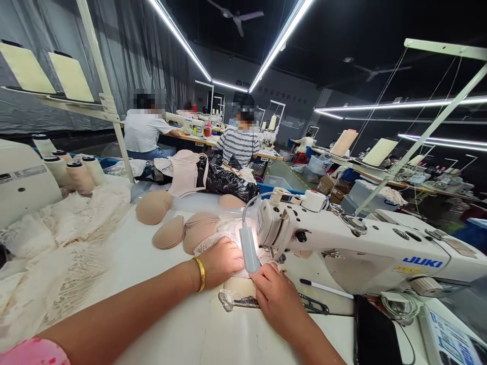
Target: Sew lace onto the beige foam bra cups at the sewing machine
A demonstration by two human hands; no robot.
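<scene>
My left hand [222, 261], with a gold bangle at the wrist, lies closed on a pale lace bra piece [207, 244] at the sewing machine's needle end. My right hand [277, 293] is closed at the near edge of the same work, fingers drawn together. A grey lamp [249, 249] on a bent neck lights the spot and hides the needle and some fingertips. The white sewing machine [365, 253] reaches in from the right. Beige bra cups [168, 233] lie just beyond my left hand, some of them stacked.
Lace fabric [72, 243] covers the table's left side. Thread cones [79, 177] stand behind it. A black plastic bag [232, 180] lies at the back. On the right are a pen [327, 289], a black phone-like slab [375, 332] and a white-blue box [451, 332]. Co-workers sit farther off.
</scene>
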